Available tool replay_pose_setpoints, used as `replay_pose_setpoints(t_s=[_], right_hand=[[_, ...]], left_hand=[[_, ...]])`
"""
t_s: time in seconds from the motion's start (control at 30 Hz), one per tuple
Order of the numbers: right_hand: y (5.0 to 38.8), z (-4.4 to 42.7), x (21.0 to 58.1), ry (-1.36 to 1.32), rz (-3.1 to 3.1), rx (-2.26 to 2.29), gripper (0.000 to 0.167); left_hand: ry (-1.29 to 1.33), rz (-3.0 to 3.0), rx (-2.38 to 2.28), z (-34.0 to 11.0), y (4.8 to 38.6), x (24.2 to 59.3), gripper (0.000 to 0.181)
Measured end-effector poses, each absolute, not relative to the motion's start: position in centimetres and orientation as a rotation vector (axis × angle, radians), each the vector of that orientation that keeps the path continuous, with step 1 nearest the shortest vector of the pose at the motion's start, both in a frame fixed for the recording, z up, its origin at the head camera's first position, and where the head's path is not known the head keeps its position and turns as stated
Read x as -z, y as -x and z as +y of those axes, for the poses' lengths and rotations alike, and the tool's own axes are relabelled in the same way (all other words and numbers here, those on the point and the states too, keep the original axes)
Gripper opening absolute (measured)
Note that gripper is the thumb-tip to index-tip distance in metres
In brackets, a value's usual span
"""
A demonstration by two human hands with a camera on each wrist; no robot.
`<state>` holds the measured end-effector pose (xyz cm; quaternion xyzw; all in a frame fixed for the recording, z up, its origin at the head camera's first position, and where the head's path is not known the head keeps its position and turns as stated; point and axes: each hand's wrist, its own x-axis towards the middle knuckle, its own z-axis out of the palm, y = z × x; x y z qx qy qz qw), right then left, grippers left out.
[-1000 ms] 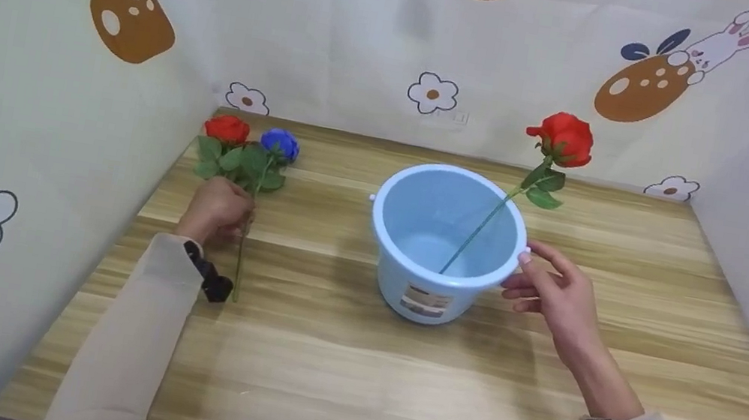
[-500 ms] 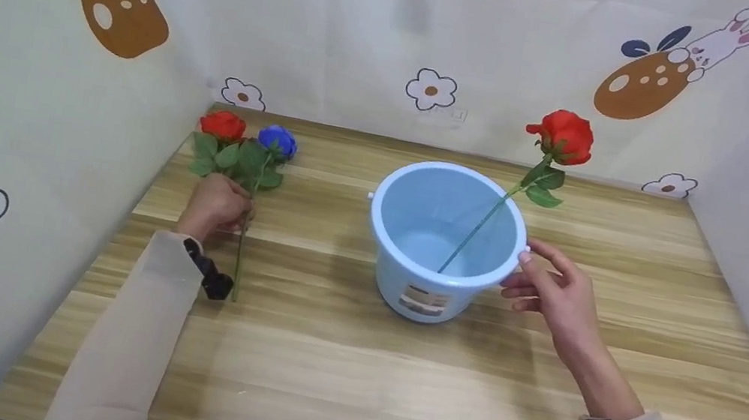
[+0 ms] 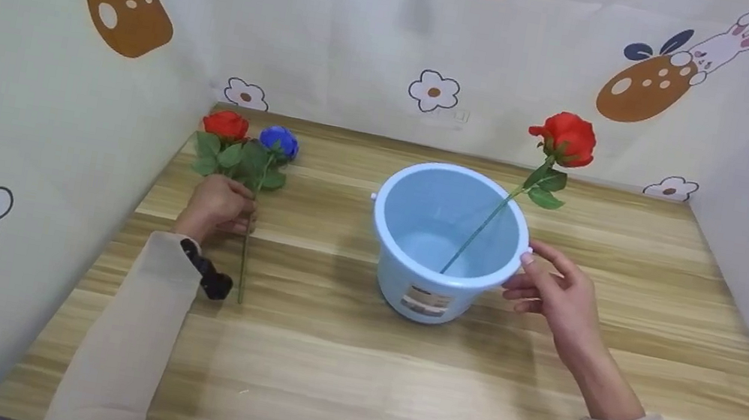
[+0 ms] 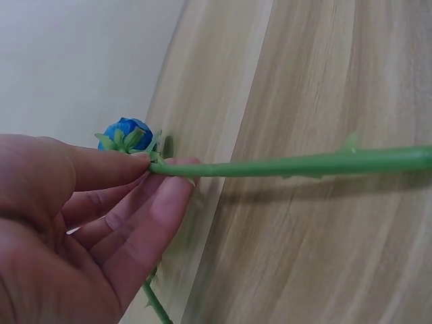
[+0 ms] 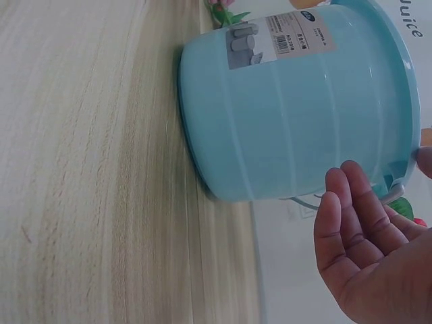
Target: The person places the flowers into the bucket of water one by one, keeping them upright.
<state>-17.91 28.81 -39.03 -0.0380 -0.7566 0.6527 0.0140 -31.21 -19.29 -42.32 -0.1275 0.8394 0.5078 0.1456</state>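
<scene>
On the near side of the blue bucket, a flat table with brown wood stripes is seen, and pale, thin sleeves are spread to its left and right. Left of the bucket, the thin green stem of a blue flower is pinched between the thumb and fingers of the left hand. Right of the bucket, the rim is touched by the thumb of the right hand; its other fingers are held loose and a bit bent, and whether the side is pressed by them cannot be told. The bucket is round, shiny and wider on top, probably made of plastic, with a sticker stuck on its front. One long red flower is leaned inside it, its head poked out over the back right of the rim. So one flower seems to be done. Two seem to be left: the blue flower is not yet put in, and a leafy red rose is seen beside it, left of the bucket. Behind the bucket, a creased white cloth is hung, printed with daisies.
</scene>
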Motion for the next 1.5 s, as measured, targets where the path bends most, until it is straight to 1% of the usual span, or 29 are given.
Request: replay_pose_setpoints(t_s=[0.4, 0.6, 0.97, 1.5], right_hand=[[17.9, 28.8, 39.0, 0.126, -2.362, -2.035, 0.051], [17.9, 28.7, 39.2, 0.132, -2.315, -2.07, 0.048], [17.9, 28.6, 39.2, 0.135, -2.313, -2.076, 0.049], [17.9, 28.6, 39.2, 0.139, -2.31, -2.081, 0.05]], left_hand=[[0.344, 2.384, -1.494, -19.2, 30.8, 42.5, 0.045], [0.315, 2.345, -1.558, -19.3, 30.6, 42.5, 0.047], [0.317, 2.332, -1.56, -18.9, 30.4, 42.2, 0.045], [0.252, 2.275, -1.642, -18.2, 30.4, 41.5, 0.045]])
